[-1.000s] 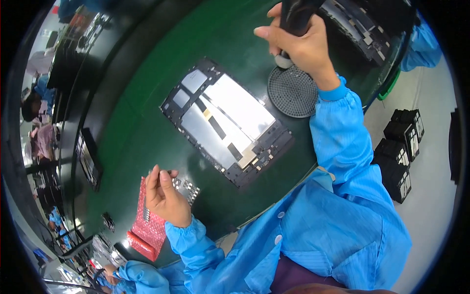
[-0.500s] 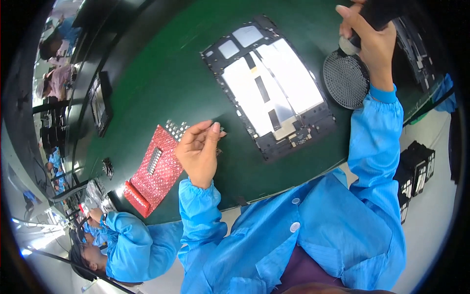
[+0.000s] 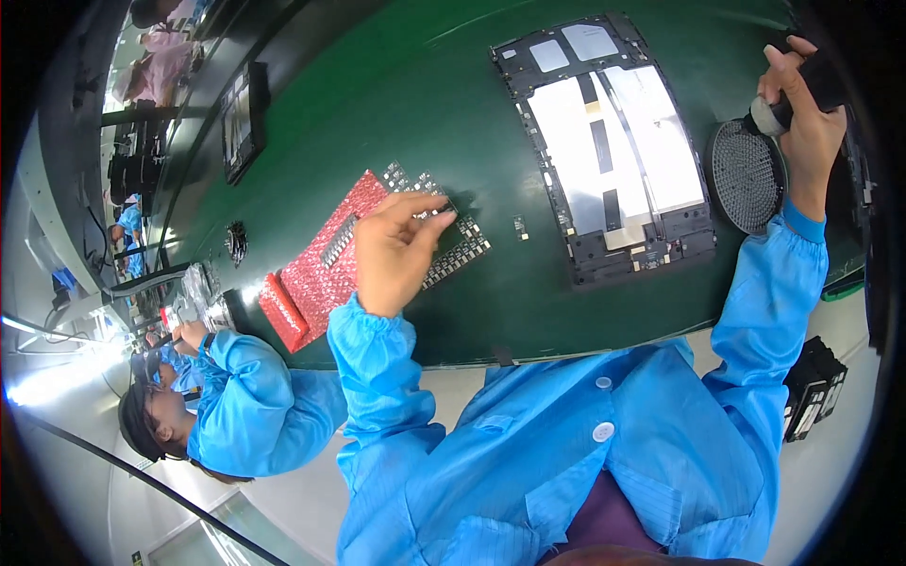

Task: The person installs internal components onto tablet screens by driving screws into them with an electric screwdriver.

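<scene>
My left hand (image 3: 396, 247) hovers over a group of small circuit boards (image 3: 460, 253), thumb and forefinger nearly touching in a pinch. Anything between those fingertips is too small to make out. Beneath and beside it lies red bubble wrap (image 3: 316, 259) carrying a strip of small parts (image 3: 338, 241). One loose small circuit board (image 3: 520, 226) rests between the boards and an opened tablet-like device (image 3: 604, 151) with silvery battery panels. On the right, my right hand (image 3: 810, 141) is wrapped round a black electric screwdriver (image 3: 823, 77), its tip close to a round, hole-studded plate (image 3: 747, 177).
A dark pile of small pieces (image 3: 236, 243) lies left of the bubble wrap. Another dark device (image 3: 243, 123) stands at the table's far left. A co-worker in blue (image 3: 255, 406) sits at my left. Stacked dark units (image 3: 813, 387) are on the floor at right.
The view has shifted, so the table's things appear farther right. My left hand has moved left, away from the loose small board, to over the grouped boards. My right hand still grips the screwdriver.
</scene>
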